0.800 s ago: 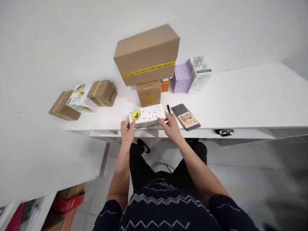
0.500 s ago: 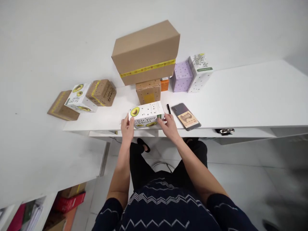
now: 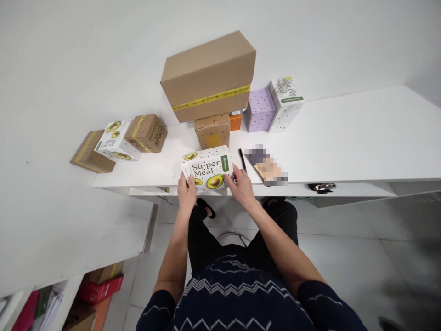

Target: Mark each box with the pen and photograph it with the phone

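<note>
Between my two hands is a white box [image 3: 208, 166] printed with "Su-per Meal" and avocados, tilted so its large lettered face turns up towards me. My left hand [image 3: 186, 193] grips its lower left corner, thumb on the front. On the right edge my right hand [image 3: 242, 186] is closed, with its thumb on the front face near an avocado. The box is at the desk's front edge; its underside is hidden. Just right of it lies a black pen [image 3: 242, 160]. Beyond the pen is a phone-sized flat item [image 3: 265, 166], blurred by pixelation.
Behind stands a big cardboard box [image 3: 210, 69] above a small brown carton [image 3: 212, 133], with an orange box [image 3: 235, 122] beside it. A purple box [image 3: 261, 110] and a white avocado box [image 3: 286, 105] stand right. Several cartons [image 3: 146, 133] line the white desk's [image 3: 351, 142] left end.
The held box has tipped, so its lettered front face now shows much more and its top less. Both hands have shifted slightly down with it, still gripping.
</note>
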`<control>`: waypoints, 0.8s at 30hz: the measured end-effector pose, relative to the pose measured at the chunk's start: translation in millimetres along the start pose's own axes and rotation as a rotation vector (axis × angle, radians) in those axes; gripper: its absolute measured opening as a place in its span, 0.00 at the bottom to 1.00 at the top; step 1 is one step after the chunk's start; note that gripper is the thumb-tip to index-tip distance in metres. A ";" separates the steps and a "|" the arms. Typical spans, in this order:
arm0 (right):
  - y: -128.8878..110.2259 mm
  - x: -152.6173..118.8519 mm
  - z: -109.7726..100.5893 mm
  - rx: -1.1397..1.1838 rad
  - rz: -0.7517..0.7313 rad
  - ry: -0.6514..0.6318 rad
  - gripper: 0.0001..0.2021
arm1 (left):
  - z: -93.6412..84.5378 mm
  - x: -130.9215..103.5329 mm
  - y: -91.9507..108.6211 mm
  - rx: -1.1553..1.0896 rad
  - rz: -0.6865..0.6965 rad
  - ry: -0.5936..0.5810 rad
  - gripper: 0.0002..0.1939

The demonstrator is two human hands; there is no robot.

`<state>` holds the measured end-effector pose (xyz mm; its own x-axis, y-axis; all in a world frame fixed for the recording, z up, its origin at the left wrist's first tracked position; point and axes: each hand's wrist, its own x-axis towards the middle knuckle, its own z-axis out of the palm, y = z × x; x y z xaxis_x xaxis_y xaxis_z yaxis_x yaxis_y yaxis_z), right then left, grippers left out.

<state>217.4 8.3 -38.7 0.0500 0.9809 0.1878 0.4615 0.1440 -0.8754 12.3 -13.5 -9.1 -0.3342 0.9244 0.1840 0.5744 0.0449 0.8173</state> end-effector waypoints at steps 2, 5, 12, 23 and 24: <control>-2.4 0.6 -0.5 -0.011 0.011 0.008 0.29 | -3.1 3.1 1.8 0.046 -0.019 -0.001 0.25; -5.7 7.9 -0.1 -0.081 0.021 0.004 0.29 | -0.2 8.7 1.2 0.065 -0.044 -0.022 0.24; -21.2 30.7 2.8 -0.365 0.157 -0.090 0.27 | 21.6 13.0 -3.5 0.163 -0.105 -0.052 0.38; -2.1 52.2 -29.3 -0.564 0.222 -0.102 0.18 | 28.5 4.8 -10.3 0.183 -0.023 -0.022 0.35; 0.2 55.8 -30.7 -0.615 0.278 -0.112 0.18 | 29.7 4.2 -10.6 0.173 -0.025 -0.009 0.34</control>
<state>247.5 59.1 -14.7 0.1623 0.9832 -0.0835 0.8657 -0.1825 -0.4662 27.0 1.2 -33.2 -0.3436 0.9255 0.1594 0.6865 0.1317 0.7151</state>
